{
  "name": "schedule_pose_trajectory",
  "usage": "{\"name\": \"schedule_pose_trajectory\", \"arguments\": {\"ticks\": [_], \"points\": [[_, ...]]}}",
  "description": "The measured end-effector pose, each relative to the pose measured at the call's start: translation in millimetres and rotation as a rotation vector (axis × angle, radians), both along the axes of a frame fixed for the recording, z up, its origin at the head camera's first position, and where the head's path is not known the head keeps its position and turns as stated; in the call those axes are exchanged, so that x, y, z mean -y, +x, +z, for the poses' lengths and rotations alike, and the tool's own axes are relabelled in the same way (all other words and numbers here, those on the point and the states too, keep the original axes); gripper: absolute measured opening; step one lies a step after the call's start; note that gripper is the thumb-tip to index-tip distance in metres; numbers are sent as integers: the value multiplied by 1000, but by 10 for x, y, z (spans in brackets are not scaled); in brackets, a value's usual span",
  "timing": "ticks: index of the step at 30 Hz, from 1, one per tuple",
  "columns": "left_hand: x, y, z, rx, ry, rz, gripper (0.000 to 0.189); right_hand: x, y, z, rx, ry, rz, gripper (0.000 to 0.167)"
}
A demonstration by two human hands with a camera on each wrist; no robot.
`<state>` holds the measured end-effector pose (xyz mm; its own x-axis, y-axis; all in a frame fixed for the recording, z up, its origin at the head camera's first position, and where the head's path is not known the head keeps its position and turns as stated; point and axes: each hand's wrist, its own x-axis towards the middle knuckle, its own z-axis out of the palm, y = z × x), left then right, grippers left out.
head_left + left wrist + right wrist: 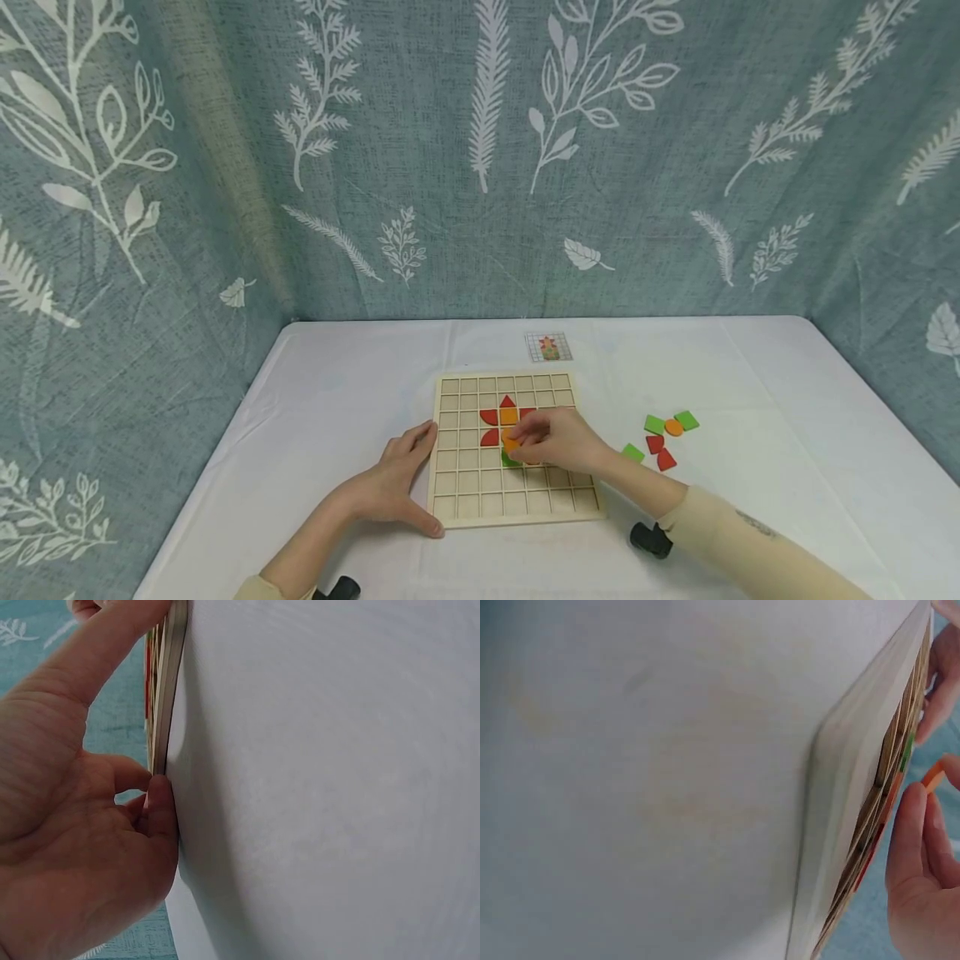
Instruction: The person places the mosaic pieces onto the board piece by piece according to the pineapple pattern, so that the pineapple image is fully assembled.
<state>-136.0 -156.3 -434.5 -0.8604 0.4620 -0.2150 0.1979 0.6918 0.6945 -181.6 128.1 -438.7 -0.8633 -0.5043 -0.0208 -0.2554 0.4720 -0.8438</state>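
Note:
A pale wooden grid board (468, 483) lies on the white table. On it sit red pieces (489, 417), an orange square (508, 416) and a green piece (511, 459), partly covered by fingers. My left hand (390, 479) rests against the board's left side, thumb at the near corner and fingers farther up the edge; the left wrist view shows them touching the rim (171, 690). My right hand (558, 440) is over the middle of the board. It pinches an orange piece (933, 775) between thumb and fingertips, above the board's surface; fingers hide its full shape.
Right of the board lie loose pieces: green squares (686, 420), an orange disc (673, 427) and red pieces (666, 459). A small card (549, 347) with a gridded picture lies behind the board. A patterned curtain (465, 250) stands behind the table.

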Motion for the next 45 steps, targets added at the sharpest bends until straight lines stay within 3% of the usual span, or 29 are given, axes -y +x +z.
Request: {"name": "schedule_pose_trajectory", "arguments": {"ticks": [10, 17, 25, 33, 45], "points": [[1, -13, 0, 2, 0, 0, 133, 203, -21, 2, -171, 79, 104, 15], [3, -24, -2, 0, -4, -16, 134, 271, -6, 41, -208, 133, 146, 12], [-1, -30, -2, -2, -6, -11, 134, 249, 4, 52, -219, 91, 164, 5], [-17, -38, -7, 9, -7, -2, 134, 82, -17, 41, -78, 24, 39, 4], [2, -40, -16, 1, 0, 4, 134, -452, -2, 87, 79, -15, -146, 14]]}}
